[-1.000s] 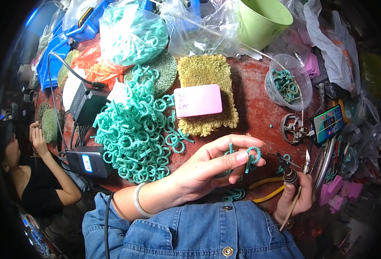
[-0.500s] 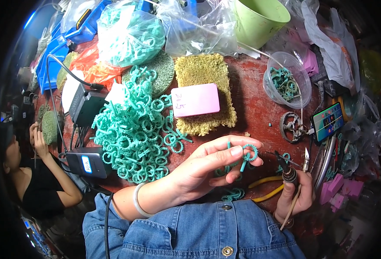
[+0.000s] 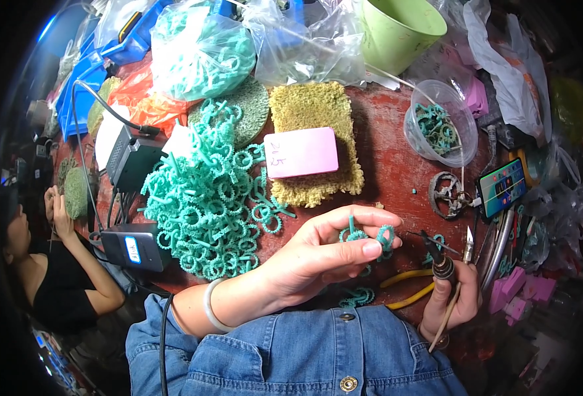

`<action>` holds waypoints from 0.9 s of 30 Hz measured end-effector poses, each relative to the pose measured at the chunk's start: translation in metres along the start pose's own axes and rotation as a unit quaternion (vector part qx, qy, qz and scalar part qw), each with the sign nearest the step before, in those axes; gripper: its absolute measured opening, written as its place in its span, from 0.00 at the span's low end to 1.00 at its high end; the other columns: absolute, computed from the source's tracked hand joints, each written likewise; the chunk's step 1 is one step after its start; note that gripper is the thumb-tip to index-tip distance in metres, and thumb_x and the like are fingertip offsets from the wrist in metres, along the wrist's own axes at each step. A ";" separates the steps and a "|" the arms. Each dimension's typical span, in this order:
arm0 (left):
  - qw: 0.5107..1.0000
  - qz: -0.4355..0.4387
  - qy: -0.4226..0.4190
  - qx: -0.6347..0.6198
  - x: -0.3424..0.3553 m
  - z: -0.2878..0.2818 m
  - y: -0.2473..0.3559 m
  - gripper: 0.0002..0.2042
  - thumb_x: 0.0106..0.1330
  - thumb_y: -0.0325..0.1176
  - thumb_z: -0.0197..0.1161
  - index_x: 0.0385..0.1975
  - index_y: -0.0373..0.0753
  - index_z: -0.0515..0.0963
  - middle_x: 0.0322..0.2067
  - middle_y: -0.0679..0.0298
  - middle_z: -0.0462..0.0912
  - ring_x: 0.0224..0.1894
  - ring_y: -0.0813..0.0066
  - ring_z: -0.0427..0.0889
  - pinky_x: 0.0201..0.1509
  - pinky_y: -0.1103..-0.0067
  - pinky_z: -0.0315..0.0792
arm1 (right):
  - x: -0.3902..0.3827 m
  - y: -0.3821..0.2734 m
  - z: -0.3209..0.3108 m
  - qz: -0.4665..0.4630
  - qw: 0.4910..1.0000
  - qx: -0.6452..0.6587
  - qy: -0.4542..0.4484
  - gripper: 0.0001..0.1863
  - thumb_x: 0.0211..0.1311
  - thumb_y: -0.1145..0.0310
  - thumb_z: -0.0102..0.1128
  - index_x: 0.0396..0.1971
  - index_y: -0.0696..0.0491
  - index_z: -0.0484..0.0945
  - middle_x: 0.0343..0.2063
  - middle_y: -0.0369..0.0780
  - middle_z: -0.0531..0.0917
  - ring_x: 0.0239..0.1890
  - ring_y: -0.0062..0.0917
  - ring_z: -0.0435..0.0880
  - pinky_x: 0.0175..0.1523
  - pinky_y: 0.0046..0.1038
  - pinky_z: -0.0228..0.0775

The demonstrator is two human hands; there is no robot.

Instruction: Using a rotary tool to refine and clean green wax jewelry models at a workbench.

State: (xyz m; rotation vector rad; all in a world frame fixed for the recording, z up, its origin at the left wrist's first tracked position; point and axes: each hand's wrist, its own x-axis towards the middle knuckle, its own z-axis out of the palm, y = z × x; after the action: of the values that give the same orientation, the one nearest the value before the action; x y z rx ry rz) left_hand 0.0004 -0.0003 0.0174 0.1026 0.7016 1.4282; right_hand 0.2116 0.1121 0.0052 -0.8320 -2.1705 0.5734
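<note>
My left hand (image 3: 324, 254) pinches a small green wax ring piece (image 3: 371, 235) between thumb and fingers, above the red table (image 3: 390, 158). My right hand (image 3: 451, 302) grips a thin pen-like tool with a dark metal tip (image 3: 440, 264), the tip just right of the ring piece. A big pile of green wax rings (image 3: 205, 198) lies to the left of my left hand. One loose green ring cluster (image 3: 357, 297) rests on the table edge under my left hand.
A pink pad (image 3: 301, 152) sits on a yellow-green sponge (image 3: 314, 112). A clear cup of green rings (image 3: 440, 125), a metal ring holder (image 3: 446, 195), a phone (image 3: 501, 187), yellow-handled pliers (image 3: 410, 290), black boxes (image 3: 133, 244) and bags (image 3: 196, 49) surround. Another person (image 3: 54, 264) sits at left.
My left hand has turned the green ring piece slightly between its fingers and shifted a little right toward the tool tip. My right hand holds nearly still.
</note>
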 end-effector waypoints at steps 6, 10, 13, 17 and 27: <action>0.998 0.053 0.008 0.026 0.003 -0.003 -0.008 0.20 0.61 0.25 0.64 0.53 0.38 0.71 0.45 0.68 0.76 0.42 0.87 0.74 0.39 0.90 0.67 | 0.006 -0.002 0.003 0.004 1.000 -0.023 -0.019 0.19 0.57 0.58 0.65 0.34 0.61 0.76 0.22 0.43 0.76 0.23 0.33 0.75 0.29 0.28 0.65; 0.998 0.060 0.011 0.034 0.003 -0.003 -0.007 0.20 0.59 0.22 0.65 0.52 0.38 0.72 0.45 0.69 0.75 0.43 0.87 0.73 0.43 0.89 0.68 | 0.008 -0.006 0.009 0.047 0.996 -0.048 -0.052 0.13 0.55 0.72 0.66 0.38 0.61 0.76 0.26 0.44 0.77 0.28 0.38 0.77 0.33 0.31 0.68; 0.994 0.082 0.014 0.068 0.003 -0.004 -0.008 0.19 0.58 0.20 0.64 0.50 0.38 0.73 0.46 0.69 0.75 0.43 0.88 0.72 0.44 0.88 0.67 | 0.010 -0.007 0.009 0.040 0.996 -0.053 -0.064 0.13 0.55 0.73 0.65 0.38 0.61 0.76 0.27 0.45 0.77 0.28 0.37 0.77 0.33 0.32 0.68; 0.985 0.118 0.033 0.118 0.004 -0.002 -0.010 0.17 0.58 0.19 0.64 0.48 0.37 0.74 0.45 0.70 0.74 0.42 0.88 0.71 0.44 0.88 0.66 | 0.011 -0.007 0.008 0.036 0.996 -0.050 -0.066 0.13 0.55 0.72 0.65 0.39 0.61 0.76 0.27 0.45 0.77 0.28 0.37 0.77 0.33 0.32 0.68; 0.980 0.130 0.049 0.146 0.004 -0.001 -0.009 0.17 0.57 0.17 0.64 0.47 0.36 0.74 0.45 0.69 0.73 0.37 0.89 0.68 0.41 0.88 0.65 | 0.011 -0.008 0.008 0.028 0.996 -0.061 -0.066 0.13 0.55 0.73 0.66 0.39 0.61 0.76 0.27 0.44 0.77 0.27 0.37 0.77 0.33 0.31 0.68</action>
State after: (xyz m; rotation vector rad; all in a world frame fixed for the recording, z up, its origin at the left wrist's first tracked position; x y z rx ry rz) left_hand 0.0077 0.0014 0.0103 0.3662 1.0057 1.5780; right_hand 0.1965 0.1137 0.0101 -0.9463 -2.3277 0.5408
